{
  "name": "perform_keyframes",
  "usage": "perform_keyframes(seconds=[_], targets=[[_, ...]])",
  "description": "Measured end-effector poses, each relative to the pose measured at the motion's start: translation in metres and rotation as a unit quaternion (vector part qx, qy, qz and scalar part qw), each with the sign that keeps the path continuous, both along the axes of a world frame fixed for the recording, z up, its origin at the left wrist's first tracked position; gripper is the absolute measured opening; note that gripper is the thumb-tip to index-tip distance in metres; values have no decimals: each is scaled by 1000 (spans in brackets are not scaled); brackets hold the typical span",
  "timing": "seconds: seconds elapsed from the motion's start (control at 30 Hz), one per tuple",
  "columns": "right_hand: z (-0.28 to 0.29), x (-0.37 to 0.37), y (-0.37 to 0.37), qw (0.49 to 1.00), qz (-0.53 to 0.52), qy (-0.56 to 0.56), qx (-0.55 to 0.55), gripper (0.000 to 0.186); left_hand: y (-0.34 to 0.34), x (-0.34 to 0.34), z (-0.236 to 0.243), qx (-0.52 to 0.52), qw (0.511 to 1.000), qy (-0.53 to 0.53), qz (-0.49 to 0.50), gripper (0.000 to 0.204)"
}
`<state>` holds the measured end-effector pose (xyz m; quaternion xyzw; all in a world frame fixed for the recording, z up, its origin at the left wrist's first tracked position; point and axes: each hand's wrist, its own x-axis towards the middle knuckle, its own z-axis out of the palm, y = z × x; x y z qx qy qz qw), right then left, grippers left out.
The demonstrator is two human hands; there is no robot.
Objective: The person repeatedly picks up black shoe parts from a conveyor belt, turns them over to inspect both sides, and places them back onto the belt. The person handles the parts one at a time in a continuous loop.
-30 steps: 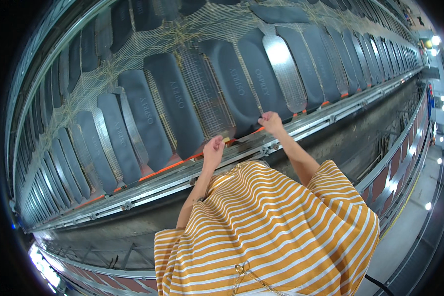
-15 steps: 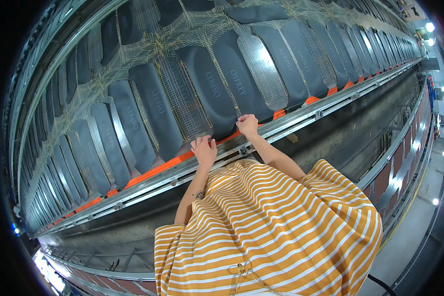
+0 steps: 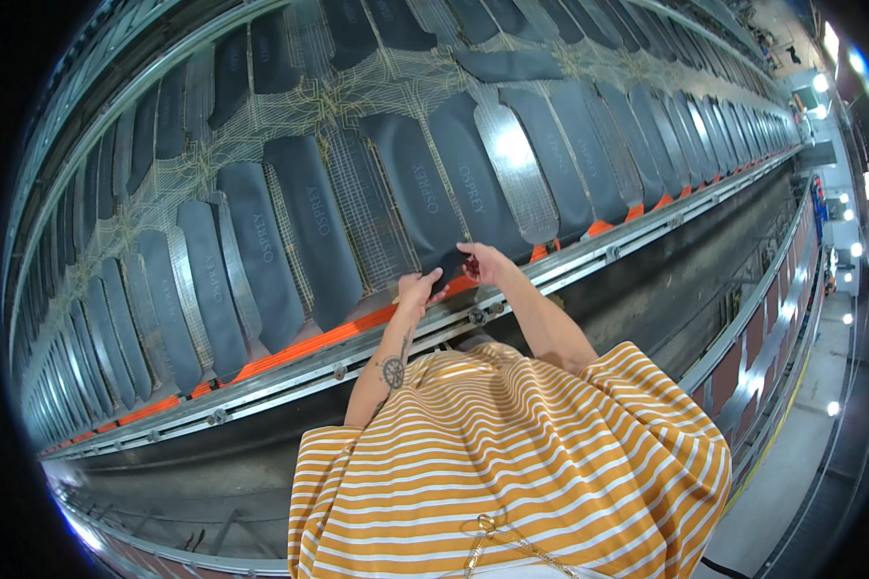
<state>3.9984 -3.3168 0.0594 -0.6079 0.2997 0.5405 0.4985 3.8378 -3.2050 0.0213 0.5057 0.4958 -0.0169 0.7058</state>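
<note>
Dark grey, smooth, leather-like panels with rounded ends lie in rows on the long table. At the near edge, my left hand [image 3: 418,289] pinches the raised lower end of one dark grey panel [image 3: 415,188], thumb on top. My right hand [image 3: 486,264] is close beside it, fingers curled at the raised edge by the seam with the neighbouring panel [image 3: 473,159]. The right fingertips are partly hidden, and something dark red shows under them. The rest of both panels lies flat.
Yellow lattice-like lines [image 3: 261,101] run between the panels, with shiny strips [image 3: 517,169] among them. An orange strip [image 3: 309,343] and a metal rail [image 3: 280,378] border the table's near side. A brown-panelled barrier [image 3: 734,357] curves along the right.
My left hand has gone from resting on the table edge to holding the panel's end, now lifted. My right hand has opened somewhat and turned at the seam. The view has shifted slightly.
</note>
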Motion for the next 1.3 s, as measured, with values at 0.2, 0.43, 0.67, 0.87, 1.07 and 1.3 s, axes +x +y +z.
perform_keyframes(seconds=[0.2, 0.43, 0.67, 0.87, 1.07, 1.3], targets=[[22, 28, 21, 990, 106, -91, 25, 23, 21, 34, 51, -271, 941, -159, 124, 21], [194, 30, 91, 954, 23, -248, 165, 24, 84, 56, 216, -98, 949, -241, 178, 24], [257, 87, 40, 890, -8, -82, 449, 57, 21, 32, 378, 98, 975, -176, 93, 18], [138, 171, 85, 726, 7, 185, 662, 101, -20, 8, 320, 63, 991, -117, -31, 13], [53, 263, 178, 930, 138, -77, 332, 80, -39, 11, 223, 104, 992, -73, 21, 16], [11, 260, 266, 889, 282, -234, 274, 75, -39, -1, 75, -77, 963, -74, 247, 22]])
